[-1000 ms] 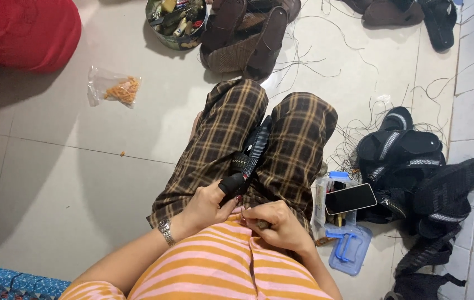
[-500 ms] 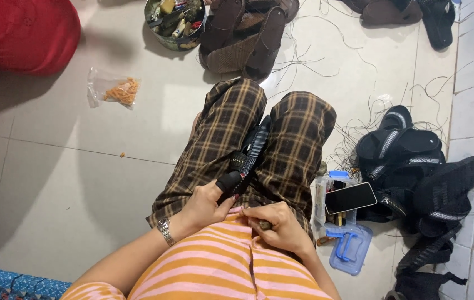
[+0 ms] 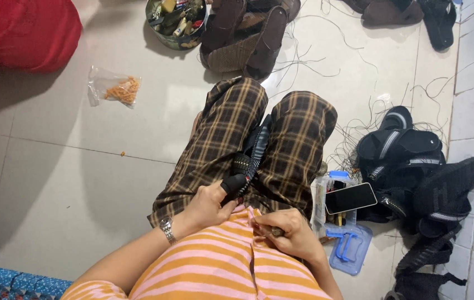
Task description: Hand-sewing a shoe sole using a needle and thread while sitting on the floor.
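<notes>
Left grip clenches black sandal, lengthwise away between knees; right grip pinches small tool.

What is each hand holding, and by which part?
Left hand holds the black sandal between the knees by its near end. Right hand pinches a small dark tool; its kind is unclear.

Left hand: fingers curled in a closed grip, thumb up front, wrist bent slightly inward, forearm coming in from lower left. Right hand: fingers folded tight, pinching close to the belly, knuckles up. Both hands near each other over the lap, not touching.
</notes>
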